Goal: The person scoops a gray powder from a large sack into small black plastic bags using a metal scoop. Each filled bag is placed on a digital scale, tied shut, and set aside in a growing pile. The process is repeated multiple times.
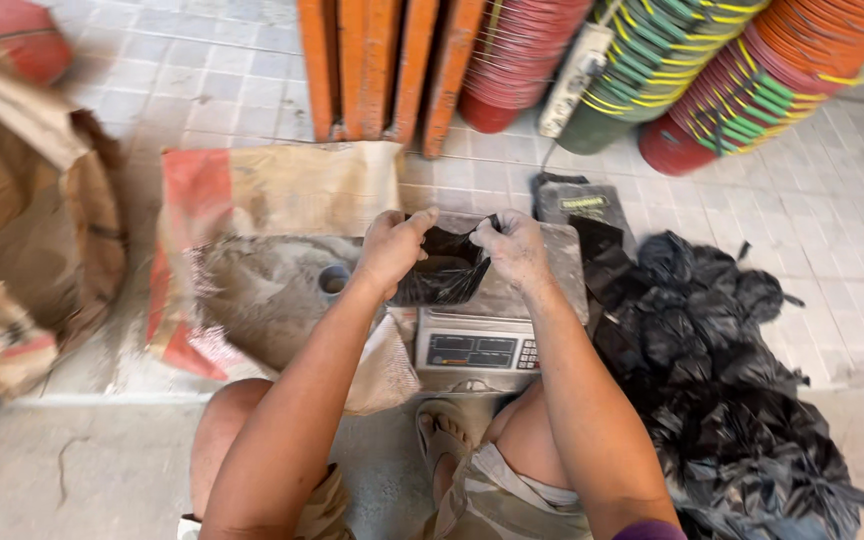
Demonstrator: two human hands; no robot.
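Observation:
Both hands grip a small black plastic bag (444, 275) over the grey platform of an electronic scale (497, 325). My left hand (390, 250) pinches the bag's left top edge. My right hand (512, 248) holds the right top edge, so the bag hangs between them, bulging. Both hands are dusty with grey powder. Left of the scale lies an open paper sack (262, 255) full of grey powder, with a small round scoop (333, 281) resting in the powder.
A heap of tied black bags (722, 370) lies to the right. Stacks of red, green and orange buckets (712, 70) and orange boards (382, 65) stand at the back. More brown sacks (22, 200) sit at the left. My foot in a sandal (444, 430) is below the scale.

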